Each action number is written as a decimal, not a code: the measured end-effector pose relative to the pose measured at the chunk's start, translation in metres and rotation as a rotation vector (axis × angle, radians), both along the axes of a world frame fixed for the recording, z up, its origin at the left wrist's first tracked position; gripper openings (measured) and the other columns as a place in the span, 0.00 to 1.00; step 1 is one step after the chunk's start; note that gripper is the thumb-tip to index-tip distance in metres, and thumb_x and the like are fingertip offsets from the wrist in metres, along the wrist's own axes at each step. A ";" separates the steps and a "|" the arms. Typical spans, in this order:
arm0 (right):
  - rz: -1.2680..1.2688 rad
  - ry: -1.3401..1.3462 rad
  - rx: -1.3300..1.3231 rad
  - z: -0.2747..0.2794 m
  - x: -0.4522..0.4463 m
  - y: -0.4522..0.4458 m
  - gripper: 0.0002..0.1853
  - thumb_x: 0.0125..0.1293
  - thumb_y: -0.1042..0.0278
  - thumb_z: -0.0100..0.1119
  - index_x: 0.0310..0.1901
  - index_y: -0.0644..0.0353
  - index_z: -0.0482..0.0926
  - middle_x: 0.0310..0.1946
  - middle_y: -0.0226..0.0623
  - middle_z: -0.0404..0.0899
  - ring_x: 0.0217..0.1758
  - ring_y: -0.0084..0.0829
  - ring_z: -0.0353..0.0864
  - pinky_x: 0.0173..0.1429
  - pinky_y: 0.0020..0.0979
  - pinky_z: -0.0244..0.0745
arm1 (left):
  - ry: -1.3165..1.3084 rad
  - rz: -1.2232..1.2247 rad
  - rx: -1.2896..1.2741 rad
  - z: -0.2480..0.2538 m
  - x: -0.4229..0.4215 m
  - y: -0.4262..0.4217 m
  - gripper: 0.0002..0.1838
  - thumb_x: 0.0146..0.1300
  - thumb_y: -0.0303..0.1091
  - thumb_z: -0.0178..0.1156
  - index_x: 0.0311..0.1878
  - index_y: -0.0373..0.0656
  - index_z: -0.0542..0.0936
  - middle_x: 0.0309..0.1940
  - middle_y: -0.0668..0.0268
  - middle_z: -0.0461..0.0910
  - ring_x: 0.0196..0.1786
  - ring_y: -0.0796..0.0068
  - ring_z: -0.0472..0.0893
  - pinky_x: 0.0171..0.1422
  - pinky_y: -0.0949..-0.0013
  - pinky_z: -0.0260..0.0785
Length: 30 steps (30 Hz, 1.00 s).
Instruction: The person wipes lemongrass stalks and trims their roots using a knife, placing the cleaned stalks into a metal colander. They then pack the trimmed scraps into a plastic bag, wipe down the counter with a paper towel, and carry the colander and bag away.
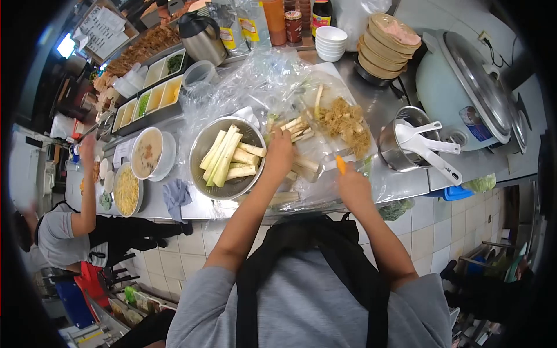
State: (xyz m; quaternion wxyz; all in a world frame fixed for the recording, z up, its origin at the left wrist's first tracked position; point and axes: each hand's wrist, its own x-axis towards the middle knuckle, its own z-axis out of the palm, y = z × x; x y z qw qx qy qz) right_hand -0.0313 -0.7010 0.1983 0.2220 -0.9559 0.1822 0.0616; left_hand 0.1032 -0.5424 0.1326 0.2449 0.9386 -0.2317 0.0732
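My left hand [281, 152] has its fingers curled down at the cut leek stalks [300, 129] on the plastic-covered worktop. The fingertips are partly hidden. In my right hand [354, 184] is a knife with an orange handle [340, 165]; its blade points left and is hard to make out against the clear plastic. Left of my left hand, a steel bowl [196, 169] holds several pale leek pieces [223, 158]. A heap of tan, trimmed leek roots [343, 124] lies beyond the knife.
At right stand a steel pot [390, 152] with white ladles and a large rice cooker [455, 93]. Stacked white bowls [331, 42] and bottles line the back. A soup bowl [148, 152], grey cloth [176, 196] and topping containers [152, 100] are left, near another person [69, 229].
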 end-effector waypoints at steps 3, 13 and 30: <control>0.022 -0.076 0.105 -0.001 -0.018 -0.025 0.15 0.62 0.62 0.50 0.41 0.68 0.69 0.27 0.56 0.77 0.32 0.51 0.78 0.37 0.45 0.71 | 0.053 -0.004 0.133 -0.011 -0.002 0.004 0.17 0.48 0.24 0.59 0.43 0.32 0.70 0.41 0.51 0.70 0.47 0.51 0.71 0.52 0.55 0.66; 0.003 0.041 0.351 0.038 -0.078 -0.050 0.16 0.61 0.59 0.56 0.33 0.67 0.69 0.25 0.56 0.74 0.32 0.56 0.75 0.35 0.42 0.68 | 0.194 0.046 -0.203 0.013 0.000 -0.007 0.15 0.48 0.27 0.60 0.42 0.36 0.76 0.36 0.52 0.78 0.38 0.55 0.79 0.44 0.58 0.70; 0.074 -0.107 0.209 0.016 -0.088 -0.064 0.13 0.61 0.63 0.56 0.36 0.65 0.70 0.21 0.54 0.74 0.28 0.54 0.76 0.30 0.45 0.68 | 0.561 0.018 -0.585 0.009 0.004 -0.008 0.15 0.48 0.28 0.62 0.39 0.30 0.78 0.28 0.56 0.80 0.31 0.69 0.78 0.38 0.69 0.69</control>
